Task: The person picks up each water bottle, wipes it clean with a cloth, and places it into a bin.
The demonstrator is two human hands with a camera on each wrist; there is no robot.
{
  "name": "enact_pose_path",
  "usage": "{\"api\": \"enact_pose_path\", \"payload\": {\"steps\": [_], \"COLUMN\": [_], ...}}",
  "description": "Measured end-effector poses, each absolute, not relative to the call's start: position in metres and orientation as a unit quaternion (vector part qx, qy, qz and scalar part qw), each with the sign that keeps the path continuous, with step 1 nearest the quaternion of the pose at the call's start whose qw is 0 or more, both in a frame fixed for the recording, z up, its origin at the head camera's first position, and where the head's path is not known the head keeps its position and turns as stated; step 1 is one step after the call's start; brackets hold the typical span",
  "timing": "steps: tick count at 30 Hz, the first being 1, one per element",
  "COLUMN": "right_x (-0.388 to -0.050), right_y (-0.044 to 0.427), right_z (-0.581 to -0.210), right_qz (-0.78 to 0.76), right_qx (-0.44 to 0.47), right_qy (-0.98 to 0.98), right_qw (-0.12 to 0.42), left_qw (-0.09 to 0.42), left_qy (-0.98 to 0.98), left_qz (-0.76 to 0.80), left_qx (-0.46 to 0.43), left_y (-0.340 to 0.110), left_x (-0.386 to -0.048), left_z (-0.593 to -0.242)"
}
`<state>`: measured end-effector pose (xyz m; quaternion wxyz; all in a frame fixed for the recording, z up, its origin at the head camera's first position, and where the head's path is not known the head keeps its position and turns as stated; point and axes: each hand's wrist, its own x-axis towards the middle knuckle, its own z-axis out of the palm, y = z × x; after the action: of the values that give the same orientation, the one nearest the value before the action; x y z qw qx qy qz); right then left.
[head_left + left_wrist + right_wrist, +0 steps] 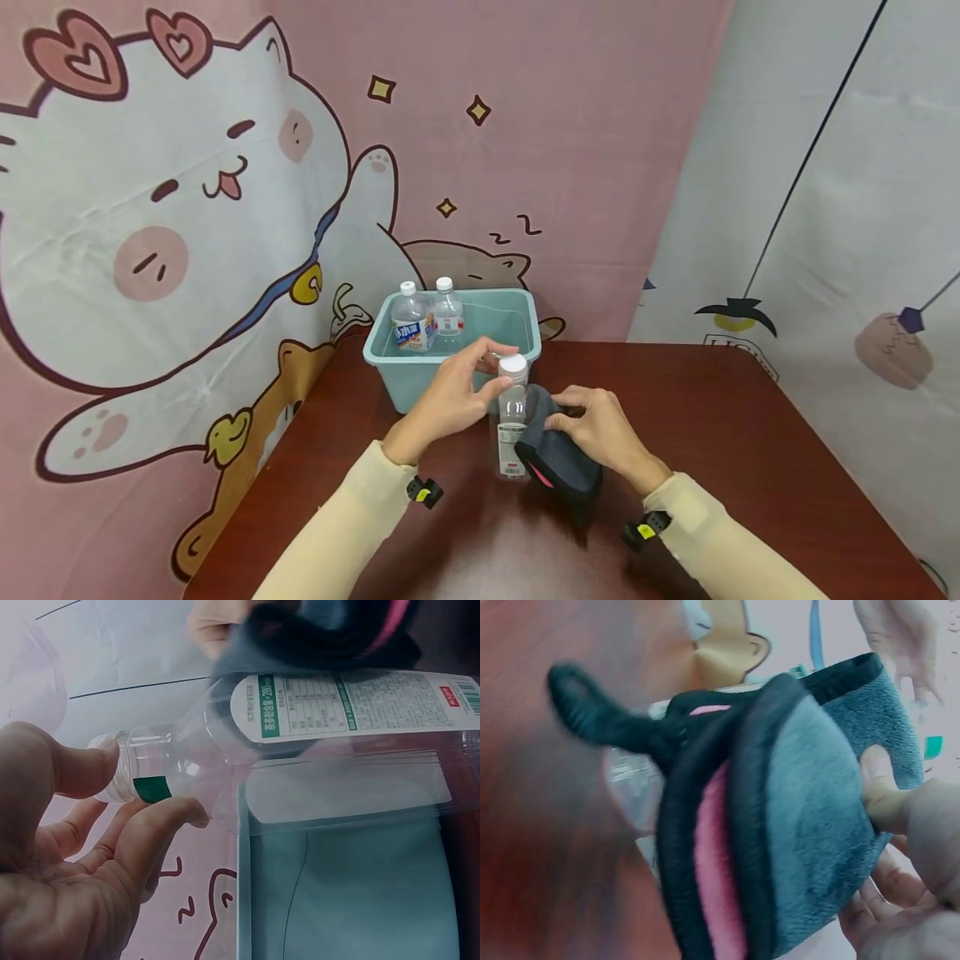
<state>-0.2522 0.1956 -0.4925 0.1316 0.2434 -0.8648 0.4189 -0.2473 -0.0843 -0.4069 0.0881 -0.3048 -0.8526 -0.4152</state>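
Note:
My left hand [448, 398] grips a clear plastic bottle [512, 446] near its white cap, thumb and fingers around the neck. The bottle is upright in front of the bin; I cannot tell whether its base touches the table. In the left wrist view, its printed label [300, 712] and a green patch at the neck show. My right hand [606, 427] pinches a folded grey cloth [566, 462] against or close beside the bottle. Black edging, a pink inner layer [714, 862] and a dark hanging loop [585, 712] are visible on the cloth in the right wrist view.
A light blue-green bin [397, 383] stands behind the hands at the table's back. Inside it are two capped clear bottles, one with a blue and orange label [411, 335], the other [448, 321] beside it. Cartoon-printed curtains border the brown table [712, 442].

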Motion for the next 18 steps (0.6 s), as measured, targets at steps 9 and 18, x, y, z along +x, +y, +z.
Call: {"api": "enact_pose_path", "payload": {"steps": [9,18], "right_x": [-0.253,-0.249], "right_y": [0.18,0.166], "right_z": [-0.463,-0.449], "right_qz": [0.464,0.529], "right_qx": [0.24,0.237], "right_qy": [-0.833,-0.789], "right_qw": [0.181,0.204], "left_qw": [0.09,0.094], "left_qy": [-0.848,-0.844], "left_qz": [-0.421,-0.423], "left_qx": [-0.308,-0.317], "left_y": [-0.085,-0.086], "left_x": [-0.245,-0.246], "left_z": [-0.405,-0.404]}}
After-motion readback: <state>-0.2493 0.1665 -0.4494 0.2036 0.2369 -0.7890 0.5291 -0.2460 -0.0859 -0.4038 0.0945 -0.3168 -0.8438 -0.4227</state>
